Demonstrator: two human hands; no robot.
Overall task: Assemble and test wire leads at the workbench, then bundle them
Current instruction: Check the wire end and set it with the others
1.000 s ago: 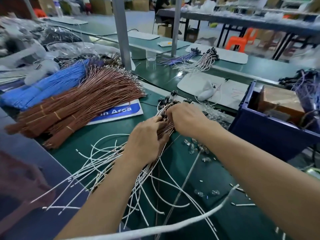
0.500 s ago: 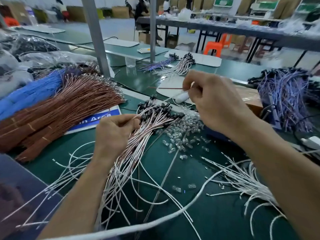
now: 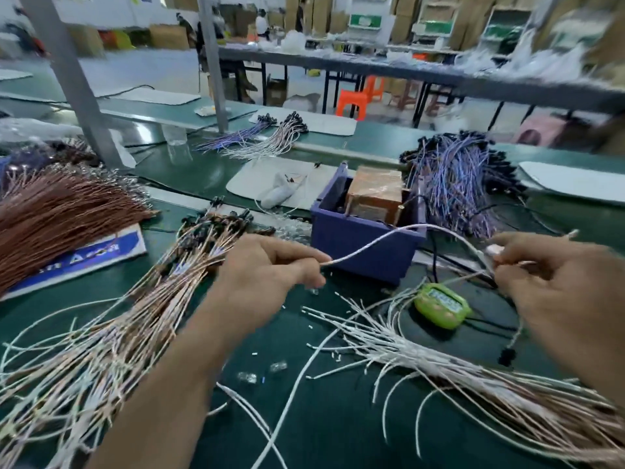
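A single white wire lead (image 3: 406, 227) arcs across the centre of the frame, held at both ends above the green workbench (image 3: 338, 418); the left hand (image 3: 267, 269) pinches one tip between thumb and forefinger, the other fingers curled under; the right hand (image 3: 554, 286), at the right edge, has its fingers curled round the other end, though blur hides the detail there. Behind the arc stands a blue bin (image 3: 358, 245) holding a taped brown box (image 3: 375, 191); a small green device (image 3: 441, 304) lies on the bench just below the right hand. A heap of pink-and-white leads (image 3: 135, 319) fans out lower left; a sheaf of white leads (image 3: 422, 353) spreads lower right; brown wires (image 3: 57, 214) lie upper left; purple wires (image 3: 456, 184) are piled upper right.
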